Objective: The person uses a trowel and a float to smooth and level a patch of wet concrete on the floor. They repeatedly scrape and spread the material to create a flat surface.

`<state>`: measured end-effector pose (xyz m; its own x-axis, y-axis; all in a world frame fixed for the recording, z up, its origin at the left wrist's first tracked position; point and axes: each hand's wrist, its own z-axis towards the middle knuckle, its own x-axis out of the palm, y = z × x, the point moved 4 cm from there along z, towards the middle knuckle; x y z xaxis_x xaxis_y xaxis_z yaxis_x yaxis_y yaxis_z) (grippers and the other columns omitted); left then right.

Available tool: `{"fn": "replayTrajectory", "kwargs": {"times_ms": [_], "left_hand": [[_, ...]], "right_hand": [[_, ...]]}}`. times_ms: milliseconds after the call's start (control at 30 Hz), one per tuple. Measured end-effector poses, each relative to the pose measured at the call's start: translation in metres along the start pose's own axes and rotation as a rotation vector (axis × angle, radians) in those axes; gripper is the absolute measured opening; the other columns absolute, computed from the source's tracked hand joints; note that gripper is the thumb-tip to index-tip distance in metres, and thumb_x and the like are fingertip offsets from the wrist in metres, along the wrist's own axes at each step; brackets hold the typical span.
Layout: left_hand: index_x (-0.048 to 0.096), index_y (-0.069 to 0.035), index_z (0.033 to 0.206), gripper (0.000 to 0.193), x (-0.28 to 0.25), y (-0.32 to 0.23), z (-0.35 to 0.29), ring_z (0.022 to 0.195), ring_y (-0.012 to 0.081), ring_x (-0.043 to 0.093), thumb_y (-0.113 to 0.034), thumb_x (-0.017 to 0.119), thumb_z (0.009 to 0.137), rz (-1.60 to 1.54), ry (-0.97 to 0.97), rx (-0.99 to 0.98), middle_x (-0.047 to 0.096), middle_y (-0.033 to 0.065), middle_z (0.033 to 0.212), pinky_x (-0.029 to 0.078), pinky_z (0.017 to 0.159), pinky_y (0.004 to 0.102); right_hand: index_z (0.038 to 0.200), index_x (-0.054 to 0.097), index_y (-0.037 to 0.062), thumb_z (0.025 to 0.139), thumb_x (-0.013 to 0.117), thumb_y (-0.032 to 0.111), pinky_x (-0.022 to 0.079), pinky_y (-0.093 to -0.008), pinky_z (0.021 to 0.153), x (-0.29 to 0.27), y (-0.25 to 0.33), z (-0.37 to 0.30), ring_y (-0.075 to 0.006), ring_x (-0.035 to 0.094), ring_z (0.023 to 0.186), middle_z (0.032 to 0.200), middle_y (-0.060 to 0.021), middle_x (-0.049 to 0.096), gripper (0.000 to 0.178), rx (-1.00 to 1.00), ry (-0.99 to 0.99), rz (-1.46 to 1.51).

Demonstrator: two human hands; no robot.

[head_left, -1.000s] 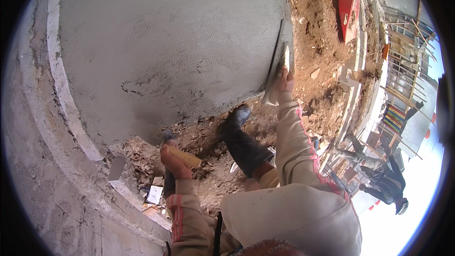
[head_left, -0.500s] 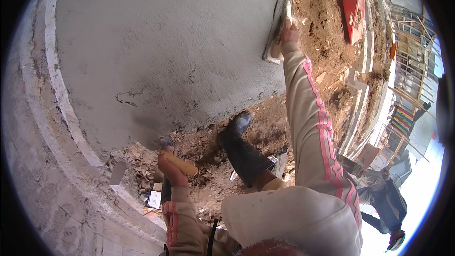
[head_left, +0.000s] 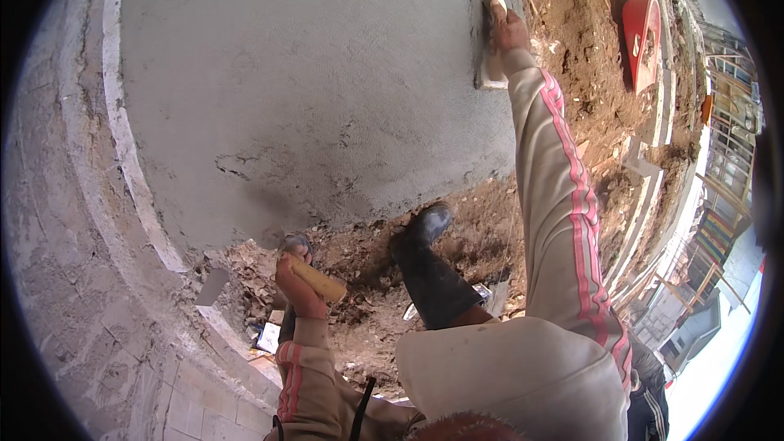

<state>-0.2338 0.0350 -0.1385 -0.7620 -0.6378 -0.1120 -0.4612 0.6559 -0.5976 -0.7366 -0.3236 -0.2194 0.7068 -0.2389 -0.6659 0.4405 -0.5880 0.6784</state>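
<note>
My right hand [head_left: 510,30], at the far right edge of a wet grey cement slab [head_left: 327,73], is closed round the pale handle of a float [head_left: 492,73]. The float lies along the slab's edge, partly hidden by the hand. At the slab's near left edge, my left hand [head_left: 299,289] is wrapped round the yellowish wooden handle of a trowel [head_left: 323,282]. The trowel's blade blends into the grey cement and is hard to make out. A few cracks and rough spots mark the slab's near left part.
A dark boot [head_left: 431,224] stands on rubble by the slab's near edge. A red shovel-like scoop [head_left: 642,41] lies on brown soil at right. A pale border strip [head_left: 114,57] and block wall [head_left: 57,196] run along the left. Another person [head_left: 651,396] is partly visible at lower right.
My right hand has moved the float farther away along the slab's edge, and it now looks flatter. The left hand has barely moved. The view has shifted, and the other person is now mostly hidden.
</note>
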Motion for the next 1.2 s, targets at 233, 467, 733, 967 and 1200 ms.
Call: {"fn": "replayTrajectory", "kwargs": {"times_ms": [233,467,733,967,1200], "left_hand": [[0.058,0.000,0.096,0.031,0.010,0.020,-0.009,0.097,0.0228,0.056,-0.028,0.046,0.089,0.005,-0.007,-0.030,0.058,0.0113,0.097,0.042,0.098,0.0385],[0.061,0.001,0.096,0.035,-0.008,0.039,-0.012,0.090,0.0202,0.057,-0.030,0.048,0.088,0.026,-0.062,-0.039,0.060,0.0096,0.093,0.043,0.090,0.0340],[0.059,-0.002,0.099,0.034,-0.034,0.036,-0.020,0.094,0.0204,0.056,-0.033,0.049,0.089,-0.028,-0.030,-0.048,0.060,0.0096,0.099,0.046,0.081,0.0338],[0.059,-0.001,0.101,0.036,-0.056,0.042,-0.026,0.089,0.0203,0.057,-0.033,0.049,0.089,-0.032,-0.064,-0.065,0.060,0.0093,0.095,0.048,0.074,0.0344],[0.061,0.002,0.098,0.033,-0.062,0.043,-0.027,0.090,0.0201,0.059,-0.027,0.048,0.089,-0.096,-0.060,-0.037,0.061,0.0101,0.094,0.045,0.085,0.0322]], "right_hand": [[0.113,0.063,0.0031,0.090,0.052,0.060,0.047,-0.0372,0.064,0.030,0.001,-0.047,-0.0253,0.060,0.070,0.077,-0.0135,0.060,0.062,-0.201,0.166,-0.117],[0.119,0.058,0.0031,0.089,0.043,0.068,0.052,-0.0475,0.076,0.077,0.033,-0.157,-0.0384,0.068,0.087,0.087,-0.0248,0.067,0.073,-0.371,0.386,-0.329],[0.126,0.054,0.0034,0.092,0.040,0.065,0.053,-0.0474,0.072,0.165,0.064,-0.269,-0.0392,0.067,0.083,0.083,-0.0228,0.067,0.072,-0.436,0.679,-0.400],[0.128,0.051,0.0107,0.093,0.042,0.060,0.054,-0.0481,0.070,0.207,0.071,-0.349,-0.0377,0.067,0.082,0.085,-0.0216,0.068,0.060,-0.667,0.868,-0.592],[0.119,0.055,0.0100,0.092,0.051,0.055,0.052,-0.0472,0.066,0.105,0.023,-0.293,-0.0399,0.067,0.078,0.079,-0.0224,0.066,0.053,-0.614,0.565,-0.482]]}}
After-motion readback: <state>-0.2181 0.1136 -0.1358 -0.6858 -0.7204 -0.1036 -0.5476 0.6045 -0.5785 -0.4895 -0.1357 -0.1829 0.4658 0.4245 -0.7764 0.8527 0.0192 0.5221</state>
